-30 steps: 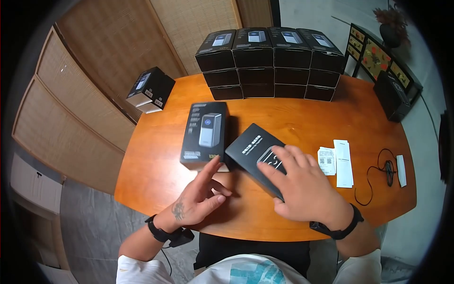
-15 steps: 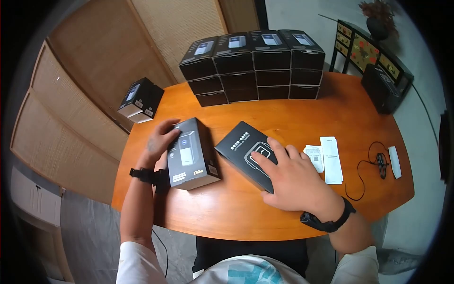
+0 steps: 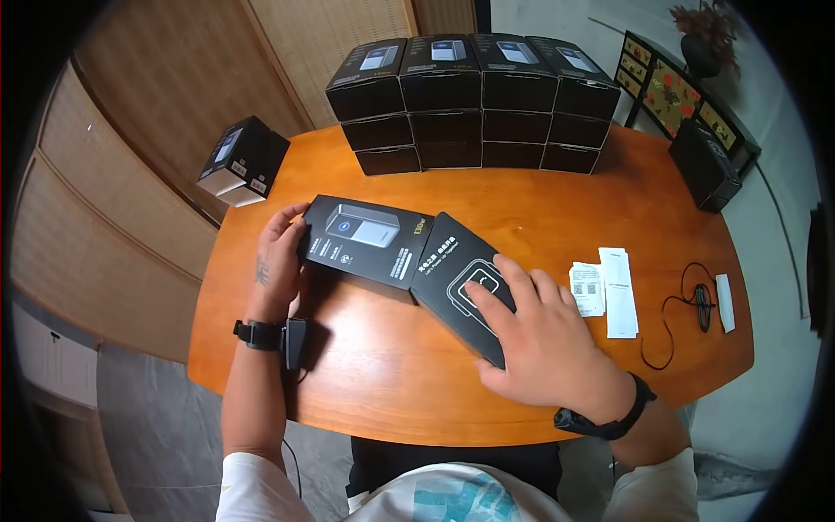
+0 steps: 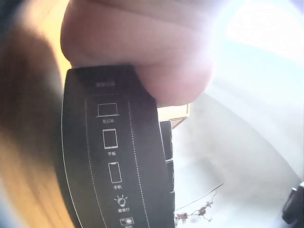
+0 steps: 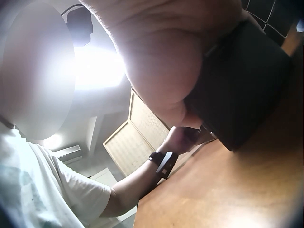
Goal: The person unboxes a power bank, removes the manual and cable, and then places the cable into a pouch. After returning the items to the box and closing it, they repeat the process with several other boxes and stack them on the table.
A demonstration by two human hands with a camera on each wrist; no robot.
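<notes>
My left hand (image 3: pixel 277 261) grips the left end of a black product box (image 3: pixel 370 239), which lies with its picture of a silver device up and a gold 130W mark at its right end. In the left wrist view, a side of this box (image 4: pixel 111 142) shows white icons. A second black box (image 3: pixel 448 278) with a white line drawing lies slanted, its upper left edge right at the first box's right end. My right hand (image 3: pixel 548 335) holds it near its lower right end, the index finger stretched over the drawing.
Several stacked black boxes (image 3: pixel 478 96) stand at the table's back. More black boxes are at the back left (image 3: pixel 248 157) and the right edge (image 3: pixel 704 165). White leaflets (image 3: pixel 619 291), a black cable (image 3: pixel 703 306) and a white strip (image 3: pixel 724 303) lie on the right of the table (image 3: pixel 365 383).
My left hand went from beside the first box to its far left side, took hold of it and turned it crosswise against the second box. My right hand stayed on the second box.
</notes>
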